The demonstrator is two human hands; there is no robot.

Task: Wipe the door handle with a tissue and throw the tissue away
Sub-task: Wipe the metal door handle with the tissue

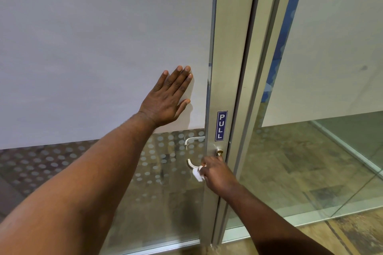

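Note:
A glass door with a frosted upper panel and a metal stile fills the head view. Its silver D-shaped handle (pixel 189 152) stands off the glass left of the stile. My right hand (pixel 215 174) is closed around a white tissue (pixel 198 175) and presses it against the lower end of the handle. My left hand (pixel 170 99) lies flat on the frosted panel above the handle, fingers spread and empty. A brass lock cylinder (pixel 219 153) sits on the stile just above my right hand.
A blue PULL sticker (pixel 221 126) runs down the stile (pixel 232 68). Right of it stands the door frame and another glass panel (pixel 323 47). Dotted frosting covers the lower glass. Wood-patterned floor (pixel 310 240) shows at the bottom right.

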